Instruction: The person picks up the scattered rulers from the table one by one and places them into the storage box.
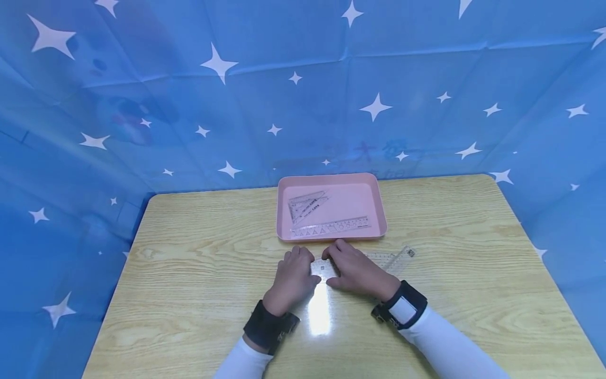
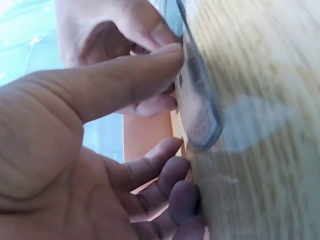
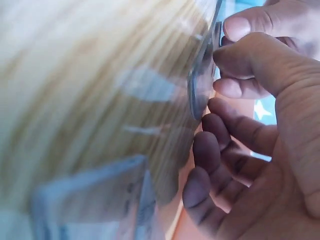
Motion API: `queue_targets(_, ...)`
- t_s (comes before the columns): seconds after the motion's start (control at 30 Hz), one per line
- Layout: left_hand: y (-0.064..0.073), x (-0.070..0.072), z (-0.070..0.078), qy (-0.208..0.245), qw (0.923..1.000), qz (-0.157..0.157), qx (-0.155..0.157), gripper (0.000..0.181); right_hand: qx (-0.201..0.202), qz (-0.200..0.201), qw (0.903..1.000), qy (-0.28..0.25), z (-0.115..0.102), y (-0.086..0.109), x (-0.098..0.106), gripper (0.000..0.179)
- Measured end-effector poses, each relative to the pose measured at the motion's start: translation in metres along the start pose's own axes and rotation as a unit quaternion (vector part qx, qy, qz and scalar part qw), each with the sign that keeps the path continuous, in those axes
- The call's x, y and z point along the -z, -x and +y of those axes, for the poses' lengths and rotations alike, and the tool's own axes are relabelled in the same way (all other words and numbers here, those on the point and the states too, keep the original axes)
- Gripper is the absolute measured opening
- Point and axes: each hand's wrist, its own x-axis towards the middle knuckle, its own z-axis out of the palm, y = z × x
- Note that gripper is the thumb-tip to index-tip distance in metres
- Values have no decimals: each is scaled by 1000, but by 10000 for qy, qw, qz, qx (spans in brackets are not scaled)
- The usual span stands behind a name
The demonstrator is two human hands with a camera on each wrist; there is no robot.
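Observation:
A clear plastic protractor (image 1: 324, 269) with printed marks lies low over the table between the hands. My left hand (image 1: 291, 278) pinches its left side, the thumb tip on the near edge in the left wrist view. On the other side my right hand (image 1: 357, 271) pinches it with thumb and curled fingers. Under and beyond the right hand is a clear ruled plastic piece (image 1: 400, 260), shaped like a set square and partly covered by that hand. Close up, the right wrist view shows the protractor's thin edge (image 3: 192, 95) beside the fingers.
Beyond the hands stands a pink tray (image 1: 331, 181), holding a clear ruler (image 1: 331, 227) and overlapping clear set squares (image 1: 303, 206). The wooden table (image 1: 199, 273) ends at a blue star-patterned cloth (image 1: 284, 105) behind and at the sides.

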Motion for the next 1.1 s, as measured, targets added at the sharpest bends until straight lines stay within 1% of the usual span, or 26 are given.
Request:
queue_targets(0.13,0,0,0,57,10000,-48,-22,39,23,43,9999,140,0,-1,0,53)
queue_targets(0.27,0,0,0,82,9999,-143,8,41,144,90,9993,321,1,-1,-1,53)
queue_targets(0.4,1,1,-1,53,9996,-267,-18,49,272,143,9982,507,0,-2,-1,48)
queue_targets(0.53,2,3,-3,-6,9992,-373,-133,55,387,142,9966,711,-2,-1,-1,46)
queue_targets(0.7,4,4,-3,-41,9988,-460,-179,47,513,64,9960,726,-2,3,-1,52)
queue_targets(0.83,4,4,-3,-124,9988,-406,-240,41,604,29,9960,662,-3,6,0,55)
queue_targets(0.97,4,4,-3,-153,9988,-343,-323,40,525,13,9969,582,-5,5,0,50)
queue_targets(1.1,4,5,-5,-13,9982,-429,-409,44,490,16,9962,719,-6,3,0,50)
